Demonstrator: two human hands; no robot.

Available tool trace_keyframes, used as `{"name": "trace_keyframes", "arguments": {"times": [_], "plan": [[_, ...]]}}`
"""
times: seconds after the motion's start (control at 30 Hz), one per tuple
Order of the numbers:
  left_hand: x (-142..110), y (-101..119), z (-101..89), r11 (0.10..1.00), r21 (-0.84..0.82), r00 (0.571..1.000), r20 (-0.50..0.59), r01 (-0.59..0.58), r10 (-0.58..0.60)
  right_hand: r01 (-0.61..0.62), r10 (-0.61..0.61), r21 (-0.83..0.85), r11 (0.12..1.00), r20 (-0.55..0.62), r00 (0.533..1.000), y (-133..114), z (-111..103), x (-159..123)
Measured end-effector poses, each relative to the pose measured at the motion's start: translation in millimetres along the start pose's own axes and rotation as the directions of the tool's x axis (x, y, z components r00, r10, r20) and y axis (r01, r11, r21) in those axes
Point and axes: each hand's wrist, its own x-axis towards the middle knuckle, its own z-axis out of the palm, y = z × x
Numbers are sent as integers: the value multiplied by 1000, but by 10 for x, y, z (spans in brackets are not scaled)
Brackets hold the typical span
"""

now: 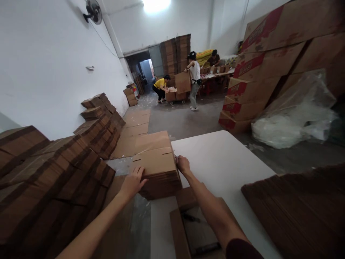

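Nearest my camera, the right forearm [212, 212] crosses above an open box [177, 230] holding dark, slender objects. Beyond it I see a stack of flattened cartons [157, 162] at the left edge of a white table [223, 154]. My left hand [134, 182] lies on the stack's near left corner, fingers extended and slightly parted; my right hand [183, 164] is at its right side, fingers curled, though I cannot tell whether they grip anything. Outward: cardboard bundles [77, 176] at left, a brown cardboard pile [299, 212] at right, red-marked cartons [253, 66] beside a clear plastic bag [291, 118] and, farther off, a person in yellow [161, 85] bending near a person in white [195, 71].
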Motion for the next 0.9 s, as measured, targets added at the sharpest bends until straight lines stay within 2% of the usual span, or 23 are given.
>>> {"name": "trace_keyframes", "arguments": {"times": [0.13, 0.23, 0.43, 0.67, 0.9], "plan": [[82, -6, -21, 999, 47, 1000, 6, -20, 20, -42, 52, 128, 991, -74, 996, 111, -148, -234], [96, -37, -22, 996, 75, 998, 27, -55, 53, -24, 51, 272, 962, -92, 994, 131, -259, -496], [84, -55, 9, 973, 116, 978, 84, -199, 190, 41, -7, 506, 862, -69, 998, -42, -406, -941], [84, 61, 5, 930, 179, 943, 150, -321, 297, -51, 67, 573, 818, -7, 998, -291, -507, -986], [82, 119, -50, 903, 228, 926, 188, -365, 327, -165, 129, 577, 800, 104, 986, -346, -599, -994]]}}
